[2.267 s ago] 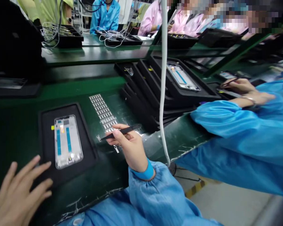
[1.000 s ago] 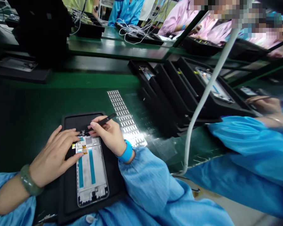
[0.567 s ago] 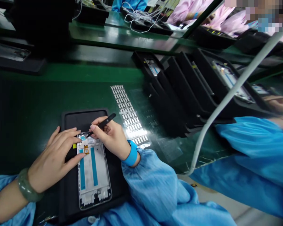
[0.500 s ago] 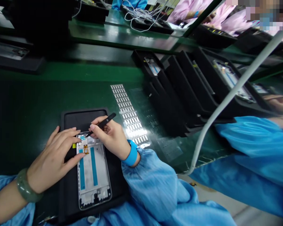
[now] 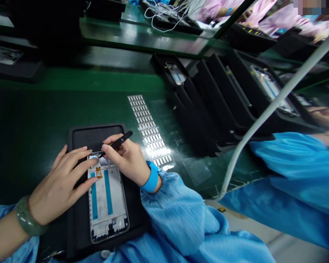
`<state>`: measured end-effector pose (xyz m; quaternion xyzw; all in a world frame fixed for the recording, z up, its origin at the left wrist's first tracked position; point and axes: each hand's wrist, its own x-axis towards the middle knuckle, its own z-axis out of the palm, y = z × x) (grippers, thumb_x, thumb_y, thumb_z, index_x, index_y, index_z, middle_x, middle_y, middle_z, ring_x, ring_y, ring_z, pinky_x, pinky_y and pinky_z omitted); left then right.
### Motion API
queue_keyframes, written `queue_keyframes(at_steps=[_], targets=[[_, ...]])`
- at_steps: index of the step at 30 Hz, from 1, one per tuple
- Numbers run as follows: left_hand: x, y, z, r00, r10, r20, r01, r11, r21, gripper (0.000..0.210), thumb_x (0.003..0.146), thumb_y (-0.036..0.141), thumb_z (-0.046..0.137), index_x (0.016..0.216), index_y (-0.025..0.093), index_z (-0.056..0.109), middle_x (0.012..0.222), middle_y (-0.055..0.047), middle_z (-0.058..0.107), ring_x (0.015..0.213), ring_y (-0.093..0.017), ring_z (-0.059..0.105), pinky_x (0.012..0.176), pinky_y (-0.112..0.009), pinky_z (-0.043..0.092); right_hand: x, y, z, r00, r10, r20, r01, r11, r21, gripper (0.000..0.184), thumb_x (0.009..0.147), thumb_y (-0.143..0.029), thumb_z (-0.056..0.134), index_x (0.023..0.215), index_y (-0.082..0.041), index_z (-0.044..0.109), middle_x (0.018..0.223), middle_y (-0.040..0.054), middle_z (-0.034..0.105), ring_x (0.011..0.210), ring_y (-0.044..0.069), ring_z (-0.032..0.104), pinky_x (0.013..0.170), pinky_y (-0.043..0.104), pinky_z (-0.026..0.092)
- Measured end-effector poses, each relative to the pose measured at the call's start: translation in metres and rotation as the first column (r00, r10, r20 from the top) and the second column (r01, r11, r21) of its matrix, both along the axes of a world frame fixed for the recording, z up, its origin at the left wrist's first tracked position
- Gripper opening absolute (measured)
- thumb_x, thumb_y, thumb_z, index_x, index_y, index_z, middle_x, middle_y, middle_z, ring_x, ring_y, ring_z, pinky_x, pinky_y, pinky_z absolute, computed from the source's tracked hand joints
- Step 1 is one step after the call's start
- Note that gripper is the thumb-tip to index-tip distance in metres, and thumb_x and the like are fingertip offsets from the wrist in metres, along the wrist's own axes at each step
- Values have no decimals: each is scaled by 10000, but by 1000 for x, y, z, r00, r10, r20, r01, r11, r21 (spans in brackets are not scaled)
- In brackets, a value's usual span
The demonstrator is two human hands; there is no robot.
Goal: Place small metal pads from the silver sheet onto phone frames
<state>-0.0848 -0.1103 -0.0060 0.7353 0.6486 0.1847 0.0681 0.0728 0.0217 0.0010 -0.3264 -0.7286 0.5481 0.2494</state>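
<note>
Tweezers (image 5: 120, 141), beside the sheet of small pieces (image 5: 148, 128) earlier, now meet the upper end of the phone frame (image 5: 101, 201), which lies in the black tray (image 5: 98, 134) on the counter (image 5: 104, 84). A slip of the tip could scratch the frame or set a piece askew. Left hand (image 5: 61, 182): low, fingers spread across the frame's upper-left edge. Right hand (image 5: 127, 157): slanting in, pinching the 1 tool.
</note>
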Motion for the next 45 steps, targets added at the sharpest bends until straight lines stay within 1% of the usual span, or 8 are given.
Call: queue_keyframes(at_steps=[4,9,13,15,17,25,37,45], targets=[[0,0,1,997,-29,-73,30,999,10,362,888,358,462,1239,277,493,1286,-88,496,1253,-260,428,1101,-548,234,-1,-1,3,1000,8,15,-9,998,68,175,846,-354,553,950,-220,594,854,10,650,706,130,643,656,256,535],[2,1,3,997,-8,-72,8,1000,-1,359,893,351,446,1237,265,501,1287,-89,494,1258,-257,425,1110,-540,231,0,-3,6,1000,-2,-9,3,995,101,151,839,-336,566,917,-211,599,897,19,655,772,135,649,669,245,542],[2,1,3,997,-1,-73,1,1000,-3,360,893,343,449,1243,274,496,1276,-82,499,1262,-254,418,1108,-549,226,1,-1,9,984,-134,-120,126,989,-74,202,829,-386,581,922,-207,585,882,25,652,738,133,656,670,269,566],[2,1,2,997,-4,-73,4,1000,3,362,892,343,454,1245,276,497,1267,-79,503,1258,-255,420,1105,-555,225,-1,1,9,966,-174,-192,141,975,-173,225,823,-401,588,934,-207,567,877,19,643,758,133,663,689,277,581],[1,1,0,998,-8,-62,8,1000,4,371,887,343,461,1251,276,493,1268,-77,500,1260,-260,417,1101,-561,231,-4,3,8,959,-163,-233,118,974,-194,247,814,-401,603,955,-204,554,883,17,635,803,139,667,710,280,588],[2,0,-2,999,-1,-51,0,1000,-6,411,886,351,462,1279,233,467,1274,-91,497,1265,-267,410,1103,-564,226,-6,5,-6,978,-33,-204,16,996,-86,209,855,-365,566,985,-206,528,935,35,631,838,138,663,769,300,579],[5,1,0,993,0,-118,1,1000,11,410,905,349,425,1297,227,443,1268,-109,489,1251,-271,415,1085,-583,241,-6,5,-6,989,-16,-148,18,1000,14,164,874,-323,525,968,-189,511,936,49,629,822,127,636,719,267,553],[5,1,-1,998,6,-67,-6,1000,-10,420,907,336,429,1310,215,420,1274,-108,472,1268,-260,389,1091,-573,249,-5,4,-1,994,53,-92,-43,994,101,124,862,-266,522,963,-195,512,930,39,641,817,124,651,699,244,547]])
